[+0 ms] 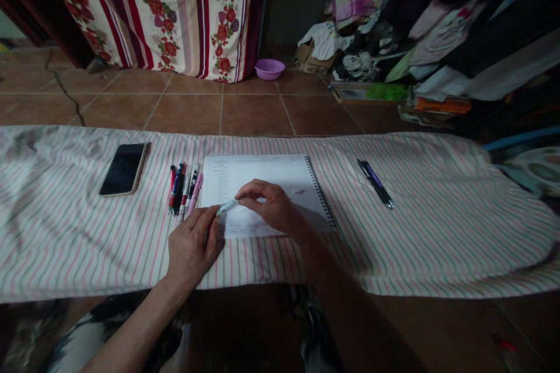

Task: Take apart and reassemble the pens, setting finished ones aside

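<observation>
A slim, pale blue-white pen [227, 206] is pinched between my two hands above the lower left part of an open spiral notebook [266, 168]. My left hand [192, 245] closes its fingertips on the pen's left end, and my right hand [272, 205] grips the right end. On the page, just right of my right hand, lies a small whitish piece [299, 190] that I cannot make out. Several pens [179, 186], red, black, white and pink, lie side by side left of the notebook, close to my left hand.
A phone [125, 169] lies farther left on the striped cloth [437, 215]. Right of the notebook rest dark pens [375, 183], one with a purple stripe. Beyond the table are a purple basin [269, 69], a flowered curtain [184, 11] and a heap of clothes [359, 9].
</observation>
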The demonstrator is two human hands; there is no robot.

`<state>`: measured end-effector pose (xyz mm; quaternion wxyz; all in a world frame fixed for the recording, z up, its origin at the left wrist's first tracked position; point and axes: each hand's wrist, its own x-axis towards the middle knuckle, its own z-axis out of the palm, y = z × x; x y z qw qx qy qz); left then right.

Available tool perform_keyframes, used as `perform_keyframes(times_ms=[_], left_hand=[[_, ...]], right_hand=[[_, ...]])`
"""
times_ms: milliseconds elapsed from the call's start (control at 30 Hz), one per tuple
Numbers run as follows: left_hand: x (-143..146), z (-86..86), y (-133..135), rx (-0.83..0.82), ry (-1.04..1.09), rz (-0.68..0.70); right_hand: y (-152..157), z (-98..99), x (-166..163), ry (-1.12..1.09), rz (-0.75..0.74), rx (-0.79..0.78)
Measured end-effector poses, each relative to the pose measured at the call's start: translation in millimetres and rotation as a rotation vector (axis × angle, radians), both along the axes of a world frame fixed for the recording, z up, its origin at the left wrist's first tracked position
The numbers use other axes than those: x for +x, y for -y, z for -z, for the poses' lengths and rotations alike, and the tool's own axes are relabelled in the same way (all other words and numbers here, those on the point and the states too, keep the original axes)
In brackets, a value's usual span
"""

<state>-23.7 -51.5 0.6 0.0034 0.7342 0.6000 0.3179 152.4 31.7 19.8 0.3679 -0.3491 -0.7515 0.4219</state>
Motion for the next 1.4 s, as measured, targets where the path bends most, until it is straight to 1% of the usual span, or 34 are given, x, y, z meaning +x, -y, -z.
perform_keyframes(times_ms=[100,300,467,667,867,1100,1400], left_hand=[[-0.1,-0.1,-1.1,-0.001,-0.008,0.022],[1.2,-2.7,-4.8,-0.025,0.013,0.115],[1.8,-2.0,-4.5,-0.066,0.048,0.116],[4.2,-1.0,-5.3,-0.078,0.060,0.127],[7.8,-1.0,-6.1,-0.075,0.027,0.039],[8.7,3.7,-7.3,-0.087,0.081,0.134],[8.2,4.4,-6.4,-0.133,0.061,0.113]], right_hand=[[0.7,1.1,2.2,0.004,-0.022,0.031],[3.5,4.8,3.8,0.033,-0.011,0.070],[7.7,6.1,3.9,0.063,-0.009,0.042],[10.6,8.9,0.9,0.061,-0.017,0.087],[14.5,10.7,-1.9,0.053,-0.015,0.086],[15.8,13.6,-3.8,0.057,-0.021,0.111],[17.5,15.3,-3.3,0.081,-0.010,0.116]])
